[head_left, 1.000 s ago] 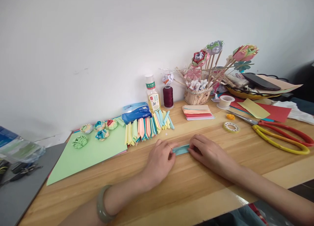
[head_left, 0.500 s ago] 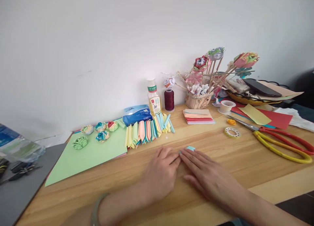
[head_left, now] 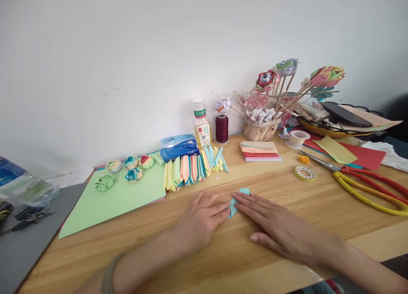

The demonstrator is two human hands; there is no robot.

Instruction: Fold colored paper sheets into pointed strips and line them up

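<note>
A small folded piece of light blue paper (head_left: pixel 233 208) lies on the wooden table in front of me, partly covered by fingers. My right hand (head_left: pixel 276 226) rests flat on its right side, fingers stretched out and thumb apart. At the paper's left edge are the fingertips of my left hand (head_left: pixel 202 219), whose fingers are extended and a little spread; the thumb is hidden. Beyond my left hand lies a row of folded paper strips (head_left: pixel 191 171) in yellow, green, pink and blue.
Several folded paper flowers (head_left: pixel 134 174) sit on green paper (head_left: pixel 127 204) at left. Behind stand a tissue pack (head_left: pixel 179 148), bottle (head_left: pixel 203 128), thread spool (head_left: pixel 222 128) and flower basket (head_left: pixel 261 130). Rightward are stacked paper slips (head_left: pixel 259 151), a tape roll (head_left: pixel 304 173) and scissors (head_left: pixel 366 190).
My left hand has moved left and its fingers have straightened. More of the blue paper shows between my hands. The right hand has shifted slightly right, its thumb farther from the fingers.
</note>
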